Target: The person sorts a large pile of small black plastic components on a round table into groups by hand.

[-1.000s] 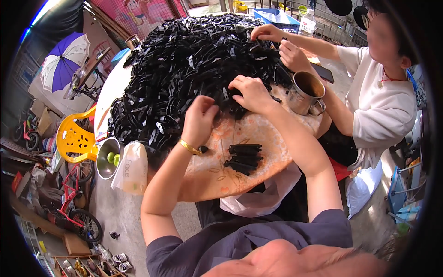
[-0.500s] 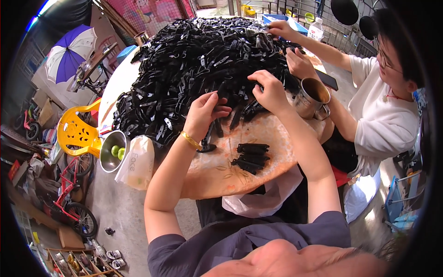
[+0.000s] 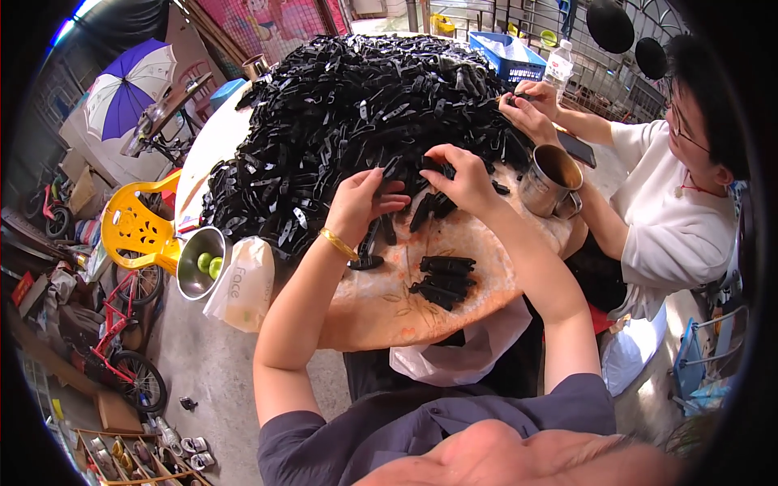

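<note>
A large heap of long, narrow black plastic clips (image 3: 348, 121) covers most of the round table. At its near edge my left hand (image 3: 365, 201), with a gold bangle on the wrist, pinches a black clip between thumb and forefinger, the other fingers loosely bent. Facing it, my right hand (image 3: 463, 180) has closed thumb and fingers on another dark clip (image 3: 438, 168). The two hands are a short gap apart. Nearer me, several black clips lie side by side in a small stack (image 3: 444, 282) on the patterned tablecloth (image 3: 381, 312).
At right, a person in white (image 3: 673, 202) handles small pieces with both hands. A metal mug (image 3: 551, 178) stands between us. A blue basket (image 3: 510, 55) and bottle (image 3: 559, 61) are behind. Left are a steel bowl (image 3: 191, 275) with green fruit, a paper bag (image 3: 241, 283) and a yellow chair (image 3: 134, 227).
My right hand has moved left toward my left hand, with a dark clip showing in its fingers. The co-worker's far hand has drawn back from the heap to their other hand.
</note>
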Motion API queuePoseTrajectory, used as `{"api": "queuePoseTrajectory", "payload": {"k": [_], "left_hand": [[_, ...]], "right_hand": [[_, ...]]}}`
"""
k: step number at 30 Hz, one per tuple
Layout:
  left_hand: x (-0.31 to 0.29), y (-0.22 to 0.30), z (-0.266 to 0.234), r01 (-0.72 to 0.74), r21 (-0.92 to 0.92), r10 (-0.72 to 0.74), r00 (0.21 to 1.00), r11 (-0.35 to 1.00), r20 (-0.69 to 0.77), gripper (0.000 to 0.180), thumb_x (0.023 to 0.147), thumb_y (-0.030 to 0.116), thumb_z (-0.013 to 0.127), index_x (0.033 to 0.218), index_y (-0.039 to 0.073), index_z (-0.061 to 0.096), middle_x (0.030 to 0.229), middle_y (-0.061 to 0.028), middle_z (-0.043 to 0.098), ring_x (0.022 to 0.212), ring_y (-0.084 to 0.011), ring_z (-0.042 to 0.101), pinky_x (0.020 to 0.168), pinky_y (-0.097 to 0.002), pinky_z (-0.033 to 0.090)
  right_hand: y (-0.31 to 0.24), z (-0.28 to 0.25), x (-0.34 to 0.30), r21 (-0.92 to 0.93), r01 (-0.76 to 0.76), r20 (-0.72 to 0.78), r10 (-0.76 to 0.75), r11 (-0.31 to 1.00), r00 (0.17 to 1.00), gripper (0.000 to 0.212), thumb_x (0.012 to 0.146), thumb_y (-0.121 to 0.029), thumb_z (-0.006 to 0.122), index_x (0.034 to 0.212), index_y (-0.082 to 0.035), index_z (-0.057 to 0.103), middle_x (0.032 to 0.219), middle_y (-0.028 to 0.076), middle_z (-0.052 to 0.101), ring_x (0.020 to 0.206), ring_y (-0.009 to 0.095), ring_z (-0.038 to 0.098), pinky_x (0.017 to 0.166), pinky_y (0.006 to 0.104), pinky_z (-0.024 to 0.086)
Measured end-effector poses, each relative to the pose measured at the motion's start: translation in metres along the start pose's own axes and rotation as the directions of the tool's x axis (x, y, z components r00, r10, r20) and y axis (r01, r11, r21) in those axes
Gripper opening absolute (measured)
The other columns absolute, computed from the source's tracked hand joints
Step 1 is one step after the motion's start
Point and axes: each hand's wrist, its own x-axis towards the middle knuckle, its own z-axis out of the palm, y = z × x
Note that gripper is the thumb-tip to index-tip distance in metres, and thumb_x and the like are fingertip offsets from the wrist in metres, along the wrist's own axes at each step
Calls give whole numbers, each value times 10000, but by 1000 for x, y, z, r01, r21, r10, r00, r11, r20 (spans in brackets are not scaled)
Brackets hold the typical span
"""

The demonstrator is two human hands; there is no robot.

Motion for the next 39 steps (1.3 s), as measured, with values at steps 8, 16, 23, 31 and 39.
{"api": "queuePoseTrajectory", "payload": {"k": [8, 16, 23, 31, 39], "left_hand": [[-6, -1, 13, 78, 21, -80, 986, 997, 149, 364, 949, 272, 475, 1068, -69, 520, 948, -160, 626, 813, -241, 659, 705, -292, 560], [-8, -3, 13, -156, 399, 71, 973, 904, 218, 279, 875, 112, 594, 1080, -72, 549, 862, -95, 650, 726, -142, 659, 653, -242, 542], [-15, 2, 19, -326, 559, 218, 943, 763, 252, 241, 851, 93, 616, 1047, -45, 584, 720, -82, 655, 619, -87, 617, 581, -224, 497], [-22, -2, 28, -449, 744, 64, 873, 496, 484, 309, 801, 200, 696, 1031, 5, 630, 817, -54, 638, 704, -106, 576, 623, -239, 476], [-18, -31, 37, -649, 754, 395, 722, 101, 568, 239, 782, 275, 677, 800, 38, 647, 814, -95, 557, 772, -278, 517, 698, -370, 445]], "right_hand": [[-20, -4, -3, -87, 422, -12, -424, 903, 905, 228, 656, -72, 708, 877, -83, 654, 909, 15, 637, 881, 204, 575, 825, 357, 418], [-12, -13, -3, 342, 143, 118, -194, 929, 974, 327, 706, -113, 717, 1005, -16, 627, 967, 64, 637, 887, 175, 575, 833, 322, 434], [-11, -31, -4, 487, -260, 431, 29, 834, 902, 385, 769, -104, 707, 1117, 11, 589, 895, 40, 655, 792, 61, 562, 725, 218, 463], [14, -40, 5, 780, -299, 270, 136, 549, 953, 294, 889, -229, 596, 1049, 17, 619, 916, 73, 665, 780, 103, 610, 724, 234, 491], [32, -13, 40, -78, 7, 8, -6, 997, 1000, 419, 773, -262, 653, 1122, -42, 580, 1143, 148, 564, 1052, 308, 539, 929, 367, 419]]}}
